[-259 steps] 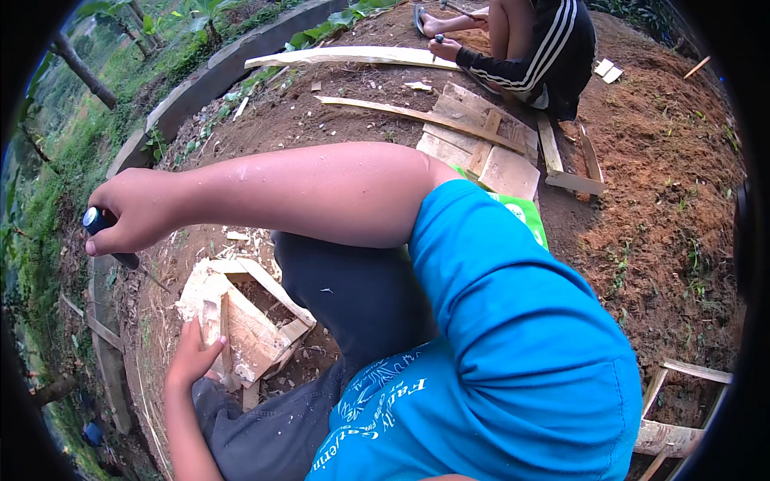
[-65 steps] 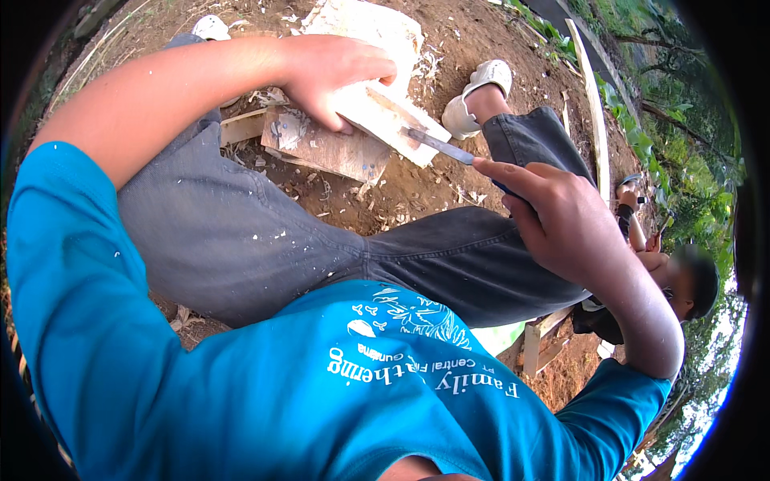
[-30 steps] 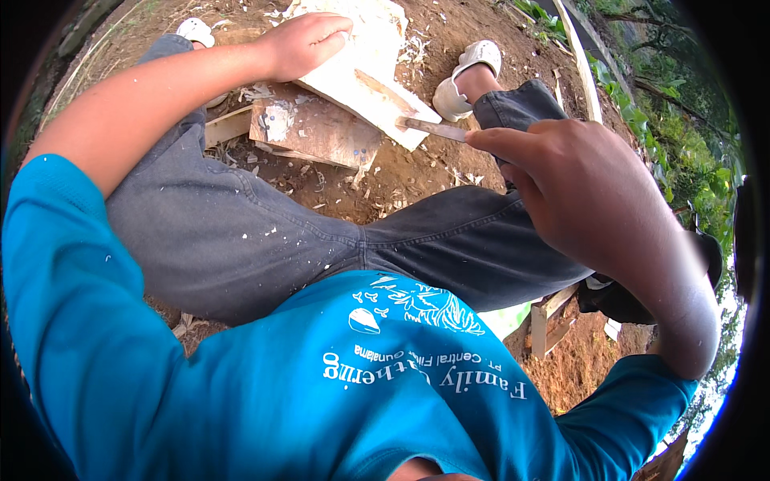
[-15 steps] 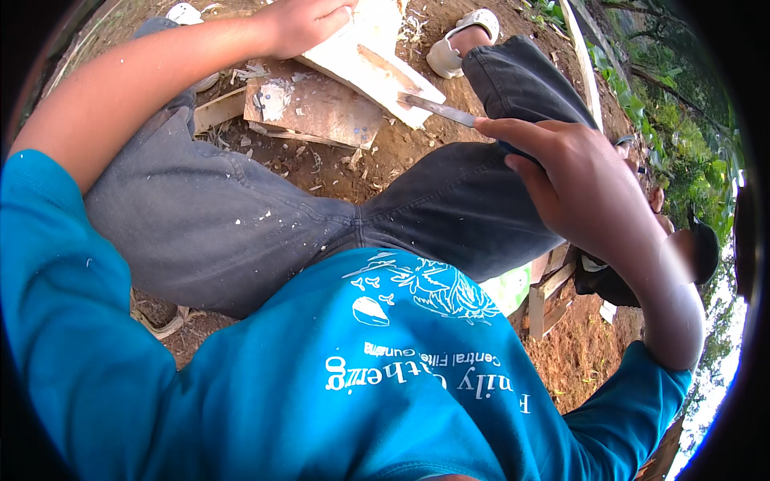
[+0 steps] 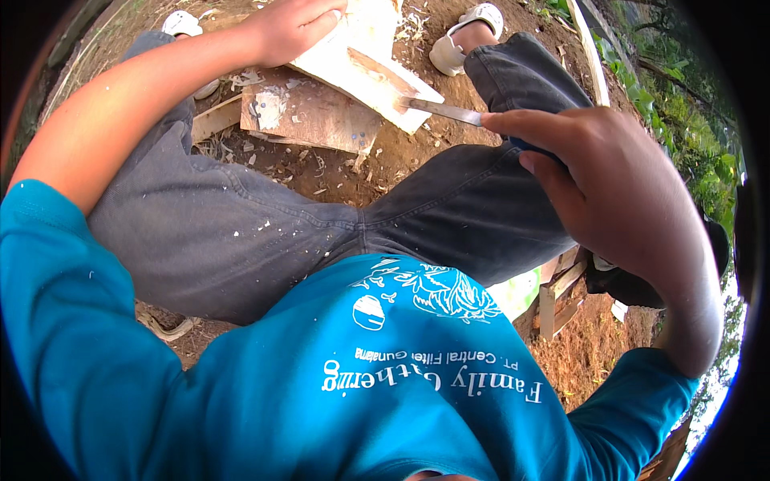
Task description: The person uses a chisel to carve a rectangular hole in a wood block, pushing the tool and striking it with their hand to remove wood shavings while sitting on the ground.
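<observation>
A pale wooden board (image 5: 337, 78) slants between my knees, its upper end cut off by the top of the view. A long hollow is carved into its surface. My left hand (image 5: 293, 30) grips the board's left edge, with its fingers bent and partly out of view. In my right hand (image 5: 573, 160) is a chisel (image 5: 445, 111), held with the index finger stretched along it toward the blade. The blade's tip touches the lower end of the hollow. Most of the bluish handle is hidden by my fingers.
A darker, flat wood block (image 5: 309, 112) lies under the pale board on the dirt ground, with shavings (image 5: 353, 164) scattered around. Wood offcuts (image 5: 553, 305) and a dark cap (image 5: 716, 244) are at the right. Green plants (image 5: 682, 120) grow beyond.
My right hand and the chisel have shifted slightly right, the blade tip staying at the lower end of the hollow. My left hand has moved slightly left and down.
</observation>
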A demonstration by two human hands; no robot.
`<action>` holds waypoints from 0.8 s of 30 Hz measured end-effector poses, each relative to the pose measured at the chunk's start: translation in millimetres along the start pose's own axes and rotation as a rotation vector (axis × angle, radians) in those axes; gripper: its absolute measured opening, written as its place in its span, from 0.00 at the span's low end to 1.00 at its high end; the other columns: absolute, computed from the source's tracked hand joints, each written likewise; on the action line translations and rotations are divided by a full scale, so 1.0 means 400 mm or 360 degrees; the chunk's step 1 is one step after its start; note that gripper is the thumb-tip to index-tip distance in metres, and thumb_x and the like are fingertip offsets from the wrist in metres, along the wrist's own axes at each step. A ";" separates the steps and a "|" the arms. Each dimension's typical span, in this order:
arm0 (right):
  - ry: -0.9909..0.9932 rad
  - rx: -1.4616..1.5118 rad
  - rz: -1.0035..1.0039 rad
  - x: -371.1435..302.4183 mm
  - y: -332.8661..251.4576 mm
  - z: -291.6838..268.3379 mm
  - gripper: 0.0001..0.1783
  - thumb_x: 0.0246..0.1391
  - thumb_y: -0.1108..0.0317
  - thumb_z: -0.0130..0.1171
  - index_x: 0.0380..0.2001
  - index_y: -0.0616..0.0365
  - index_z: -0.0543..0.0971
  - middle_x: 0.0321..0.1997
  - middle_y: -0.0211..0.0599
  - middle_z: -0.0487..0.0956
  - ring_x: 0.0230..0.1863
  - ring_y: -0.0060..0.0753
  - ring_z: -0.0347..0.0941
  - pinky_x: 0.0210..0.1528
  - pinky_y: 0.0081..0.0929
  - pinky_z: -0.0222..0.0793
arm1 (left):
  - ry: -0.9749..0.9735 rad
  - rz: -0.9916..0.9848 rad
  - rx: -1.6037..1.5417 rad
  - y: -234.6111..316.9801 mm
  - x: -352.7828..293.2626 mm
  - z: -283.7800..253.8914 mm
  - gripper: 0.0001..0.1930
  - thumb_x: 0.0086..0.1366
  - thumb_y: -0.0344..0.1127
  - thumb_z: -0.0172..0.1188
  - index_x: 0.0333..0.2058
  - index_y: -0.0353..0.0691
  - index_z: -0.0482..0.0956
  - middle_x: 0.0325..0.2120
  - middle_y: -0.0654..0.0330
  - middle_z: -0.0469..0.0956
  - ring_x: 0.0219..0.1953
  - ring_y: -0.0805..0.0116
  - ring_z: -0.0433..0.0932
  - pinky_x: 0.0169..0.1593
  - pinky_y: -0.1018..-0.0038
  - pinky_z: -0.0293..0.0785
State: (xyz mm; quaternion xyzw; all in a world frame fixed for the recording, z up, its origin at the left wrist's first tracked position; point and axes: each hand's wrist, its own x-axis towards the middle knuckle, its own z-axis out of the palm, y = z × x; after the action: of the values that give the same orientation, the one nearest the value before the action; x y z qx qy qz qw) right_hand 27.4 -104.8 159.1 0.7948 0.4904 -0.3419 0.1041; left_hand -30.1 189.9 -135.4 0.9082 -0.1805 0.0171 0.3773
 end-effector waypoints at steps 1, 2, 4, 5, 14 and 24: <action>0.0019 -0.0074 -0.0018 0.005 -0.010 -0.011 0.18 0.61 0.74 0.61 0.54 0.52 0.83 0.29 0.47 0.83 0.30 0.48 0.81 0.36 0.46 0.73 | -0.0005 -0.0004 -0.0012 0.004 0.004 -0.005 0.17 0.70 0.37 0.51 0.49 0.32 0.78 0.49 0.40 0.80 0.53 0.39 0.76 0.59 0.54 0.72; -0.0072 -0.0143 0.0049 0.021 -0.043 -0.039 0.17 0.62 0.73 0.61 0.54 0.52 0.83 0.29 0.46 0.83 0.29 0.47 0.81 0.35 0.46 0.73 | -0.0012 -0.0014 -0.0022 0.007 0.005 -0.006 0.17 0.70 0.37 0.50 0.50 0.31 0.78 0.49 0.40 0.80 0.53 0.39 0.76 0.59 0.54 0.72; -0.0116 -0.0216 0.0097 0.035 -0.076 -0.061 0.16 0.64 0.72 0.60 0.53 0.51 0.83 0.28 0.45 0.82 0.31 0.45 0.81 0.36 0.45 0.73 | 0.0032 0.0006 0.0024 0.011 0.006 -0.005 0.18 0.70 0.37 0.50 0.50 0.31 0.78 0.48 0.39 0.80 0.53 0.39 0.76 0.59 0.54 0.72; -0.0140 -0.0254 0.0119 0.041 -0.094 -0.072 0.15 0.64 0.71 0.59 0.53 0.51 0.83 0.28 0.44 0.82 0.32 0.43 0.81 0.36 0.44 0.73 | 0.0056 0.0014 0.0046 0.014 0.004 -0.005 0.18 0.70 0.37 0.50 0.49 0.31 0.78 0.48 0.39 0.80 0.53 0.39 0.76 0.58 0.54 0.72; -0.0140 -0.0423 0.0043 0.067 -0.123 -0.080 0.15 0.63 0.71 0.60 0.53 0.51 0.83 0.29 0.45 0.82 0.34 0.46 0.81 0.37 0.45 0.73 | -0.0124 -0.0152 -0.0103 0.045 0.020 -0.023 0.15 0.71 0.38 0.49 0.43 0.33 0.78 0.42 0.39 0.80 0.48 0.36 0.77 0.52 0.51 0.73; -0.0131 0.0002 0.0196 0.007 -0.088 0.037 0.19 0.63 0.73 0.60 0.57 0.50 0.80 0.27 0.47 0.80 0.31 0.51 0.80 0.35 0.49 0.70 | -0.0098 -0.0100 -0.0028 0.041 0.018 -0.019 0.16 0.71 0.39 0.49 0.46 0.33 0.80 0.45 0.37 0.81 0.48 0.36 0.79 0.53 0.52 0.74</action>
State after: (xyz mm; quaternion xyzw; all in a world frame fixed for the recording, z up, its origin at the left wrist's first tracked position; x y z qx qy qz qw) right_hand -8.1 -92.7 152.3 0.8088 0.4357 -0.3675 0.1446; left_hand -28.3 182.1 -117.5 0.9101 -0.1637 -0.0244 0.3799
